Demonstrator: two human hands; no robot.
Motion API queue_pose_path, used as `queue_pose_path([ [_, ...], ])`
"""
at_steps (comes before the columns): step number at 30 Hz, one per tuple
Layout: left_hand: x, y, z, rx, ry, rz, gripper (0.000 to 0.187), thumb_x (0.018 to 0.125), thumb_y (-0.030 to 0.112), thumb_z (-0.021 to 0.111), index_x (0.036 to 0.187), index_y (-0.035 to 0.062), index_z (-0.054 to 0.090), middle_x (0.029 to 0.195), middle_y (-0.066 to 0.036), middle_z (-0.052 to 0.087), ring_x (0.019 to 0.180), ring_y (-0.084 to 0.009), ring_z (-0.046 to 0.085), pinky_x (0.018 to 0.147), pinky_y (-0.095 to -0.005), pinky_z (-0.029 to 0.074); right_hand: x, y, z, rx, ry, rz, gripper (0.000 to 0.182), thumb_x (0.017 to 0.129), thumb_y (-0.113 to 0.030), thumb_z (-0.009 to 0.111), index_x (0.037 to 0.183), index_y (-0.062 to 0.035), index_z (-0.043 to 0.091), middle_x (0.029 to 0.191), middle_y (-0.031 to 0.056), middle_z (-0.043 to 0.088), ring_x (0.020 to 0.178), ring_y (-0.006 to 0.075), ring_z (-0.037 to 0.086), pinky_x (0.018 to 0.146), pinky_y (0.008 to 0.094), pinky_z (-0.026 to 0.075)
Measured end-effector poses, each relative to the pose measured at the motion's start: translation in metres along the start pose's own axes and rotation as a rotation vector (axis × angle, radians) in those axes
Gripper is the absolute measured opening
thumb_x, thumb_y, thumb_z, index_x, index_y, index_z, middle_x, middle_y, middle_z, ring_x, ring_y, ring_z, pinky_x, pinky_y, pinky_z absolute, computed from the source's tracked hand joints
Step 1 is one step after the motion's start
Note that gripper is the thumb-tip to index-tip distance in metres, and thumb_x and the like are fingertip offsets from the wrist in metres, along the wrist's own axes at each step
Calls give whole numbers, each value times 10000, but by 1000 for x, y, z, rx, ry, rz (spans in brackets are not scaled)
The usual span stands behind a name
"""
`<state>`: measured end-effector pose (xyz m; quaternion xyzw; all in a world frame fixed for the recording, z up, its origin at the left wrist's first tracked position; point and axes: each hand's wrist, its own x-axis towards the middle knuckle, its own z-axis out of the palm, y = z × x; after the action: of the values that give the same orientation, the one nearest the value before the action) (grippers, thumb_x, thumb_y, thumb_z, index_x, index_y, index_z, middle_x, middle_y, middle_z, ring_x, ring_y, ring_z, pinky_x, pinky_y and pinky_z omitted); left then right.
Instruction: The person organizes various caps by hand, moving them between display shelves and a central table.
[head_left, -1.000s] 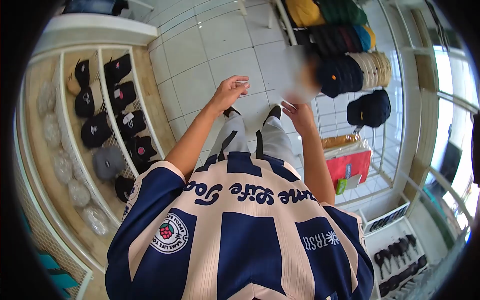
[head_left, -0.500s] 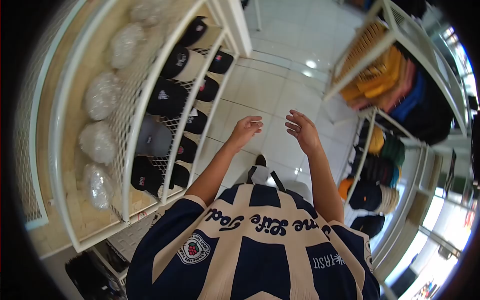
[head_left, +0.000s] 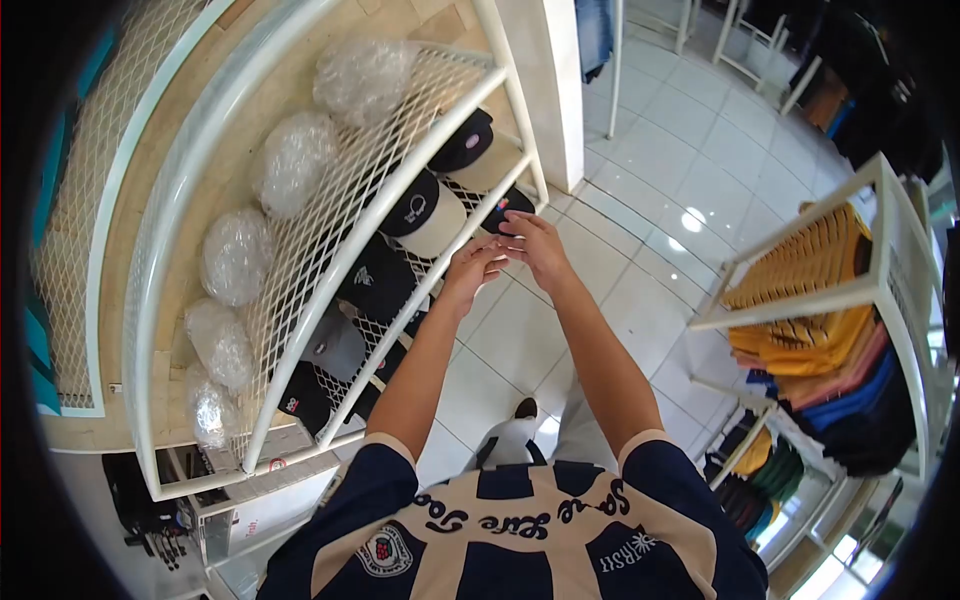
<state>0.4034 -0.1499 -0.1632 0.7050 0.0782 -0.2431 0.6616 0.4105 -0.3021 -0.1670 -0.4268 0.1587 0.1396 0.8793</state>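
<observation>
My left hand [head_left: 471, 273] is held out in front of the cap rack with its fingers apart and a little bent. Close beside it, fingertips almost meeting, my right hand [head_left: 538, 246] reaches forward, fingers stretched out. Nothing shows in either hand. A black cap [head_left: 505, 212] with a small colourful patch lies just beyond my fingertips on the lower tier. On the tier above sit a black-and-cream cap [head_left: 440, 233] and a black cap [head_left: 378, 283] with a white print. Part of the lower row is hidden behind my left forearm.
Clear plastic-wrapped bundles [head_left: 238, 257] line the top of the white mesh rack [head_left: 345, 300] at left. On the right, a white-framed stand [head_left: 880, 270] bears folded yellow garments [head_left: 800, 275], with more caps below. White tiles [head_left: 640, 290] cover the floor between.
Both hands have come together and swung left toward the cap rack. The view has turned too, showing more of the far aisle and of the stand at right.
</observation>
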Motion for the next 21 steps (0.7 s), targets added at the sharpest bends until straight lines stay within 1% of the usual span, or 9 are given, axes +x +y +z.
queue_pose_path([
  [2,27,18,5,-170,104,-20,277,987,257,474,1170,69,562,1056,-49,646,974,-149,609,824,-294,475,47,-12,1,50,-40,4,366,912,-224,583,1196,2,539,1049,93,608,870,170,615,762,292,528],
  [4,60,29,2,-174,161,-6,289,998,287,453,1166,74,551,1056,-57,644,978,-155,607,822,-299,479,83,-28,6,-34,-80,-30,365,907,-235,602,1174,9,549,1025,94,610,849,168,616,739,280,534],
  [5,75,34,-1,-217,216,16,305,998,296,451,1189,73,533,1059,-60,640,981,-158,608,822,-304,480,100,-32,13,17,-44,-57,336,891,-191,611,1119,51,564,825,68,625,698,127,606,601,233,496],
  [6,90,35,-5,-261,268,38,323,999,305,449,1212,71,515,1061,-63,637,984,-161,609,823,-309,481,117,-34,18,20,-55,-48,336,891,-191,611,1119,51,564,825,68,625,698,127,606,601,233,496],
  [9,117,43,-21,-352,382,53,370,996,304,460,1287,77,439,1108,-77,614,1001,-174,610,818,-314,482,158,-45,34,-95,-49,-99,468,843,-277,707,1089,91,556,743,66,605,647,123,588,534,230,464],
  [12,127,50,-31,-386,500,56,426,989,313,476,1338,85,387,1212,-96,575,1052,-203,598,853,-339,472,187,-49,52,-209,59,-148,503,824,-299,727,1073,99,547,751,84,596,649,141,594,527,241,474],
  [13,127,50,-34,-372,494,61,443,986,325,481,1345,85,382,1236,-100,563,1072,-212,590,870,-350,464,195,-45,59,-144,93,-140,468,822,-304,725,1012,87,553,767,98,590,655,158,600,549,262,501],
  [17,123,52,-34,-385,494,54,499,973,357,502,1363,77,368,1270,-105,544,1111,-235,573,917,-376,442,213,-36,59,-63,35,-115,410,826,-279,715,966,71,554,789,106,592,673,161,607,576,271,523],
  [21,110,50,-33,-464,482,45,533,960,370,525,1367,70,360,1295,-127,511,1128,-249,553,935,-389,432,170,-36,41,18,-69,-82,295,841,-211,687,936,38,560,789,80,594,693,158,613,610,287,543],
])
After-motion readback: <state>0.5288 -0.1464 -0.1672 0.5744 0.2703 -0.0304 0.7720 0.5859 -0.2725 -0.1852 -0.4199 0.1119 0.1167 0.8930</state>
